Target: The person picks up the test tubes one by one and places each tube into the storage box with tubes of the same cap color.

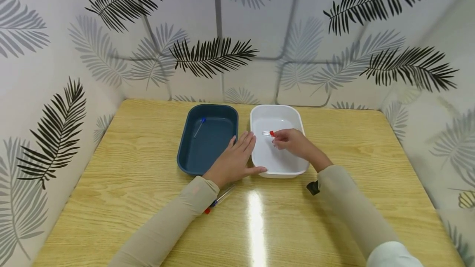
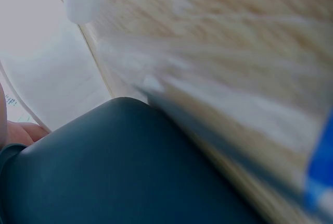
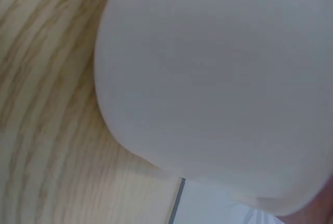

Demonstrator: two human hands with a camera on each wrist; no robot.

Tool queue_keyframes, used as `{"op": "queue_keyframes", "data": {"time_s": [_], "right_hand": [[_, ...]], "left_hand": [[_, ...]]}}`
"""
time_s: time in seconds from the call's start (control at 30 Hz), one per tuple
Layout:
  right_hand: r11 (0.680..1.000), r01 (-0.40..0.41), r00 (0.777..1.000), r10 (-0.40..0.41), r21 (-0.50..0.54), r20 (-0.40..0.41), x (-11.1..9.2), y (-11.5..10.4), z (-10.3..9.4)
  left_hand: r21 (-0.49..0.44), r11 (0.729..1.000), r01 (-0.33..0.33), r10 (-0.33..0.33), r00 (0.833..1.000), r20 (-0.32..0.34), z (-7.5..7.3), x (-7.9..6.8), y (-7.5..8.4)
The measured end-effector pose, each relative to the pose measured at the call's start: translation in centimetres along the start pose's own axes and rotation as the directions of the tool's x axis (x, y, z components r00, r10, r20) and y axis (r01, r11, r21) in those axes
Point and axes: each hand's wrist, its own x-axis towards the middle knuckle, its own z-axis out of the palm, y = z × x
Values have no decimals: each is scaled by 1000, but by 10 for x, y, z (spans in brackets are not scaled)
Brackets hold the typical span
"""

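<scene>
While the left hand (image 1: 234, 162) lies across the gap between two trays, the right hand (image 1: 295, 141) is working inside the white tray (image 1: 280, 168). From the head view, the right hand's thumb and fingers are noted pinching a red-capped pen (image 1: 272, 133) near its cap; the clear barrel points toward the tray's left side, over the white floor. Whether the barrel touches that floor cannot be determined. The left hand's fingers are extended and grasp nothing; their tips reach the white tray's left rim, and the thumb lies at its near-left corner. Just beside, to the left, stands the dark blue tray (image 1: 208, 168), containing one blue-capped pen (image 1: 199, 127) set at a slant, cap toward the far end. Clear-barrelled pens (image 1: 224, 195) lie on the wooden table (image 1: 141, 143) next to the left sleeve (image 1: 174, 221), with red and blue caps visible; the sleeve partly hides them. A small black object (image 1: 313, 187) sits beside the right sleeve (image 1: 356, 209). A leaf-patterned wall covering (image 1: 252, 81) rises behind the table.

From the left wrist view, the dark blue tray's outer wall fills the lower part; a blurred blue item (image 2: 320, 166) shows at the right edge.

From the right wrist view, the white tray's outer wall dominates, the table alongside. Finger state cannot be told from this angle.
</scene>
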Motion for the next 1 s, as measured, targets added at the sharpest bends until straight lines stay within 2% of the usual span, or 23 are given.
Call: {"op": "queue_keyframes", "data": {"time_s": [0.23, 0.47, 1.0], "right_hand": [[999, -49, 997, 49, 1, 66, 9, 7, 12], [997, -81, 992, 81, -4, 97, 14, 9, 17], [994, -104, 990, 100, 35, 99, 16, 12, 19]], "left_hand": [[7, 1000, -9, 9, 1000, -13, 0, -1, 1], [10, 1000, -11, 11, 1000, -14, 0, -1, 0], [6, 1000, -1, 1, 1000, -10, 0, -1, 0]]}}
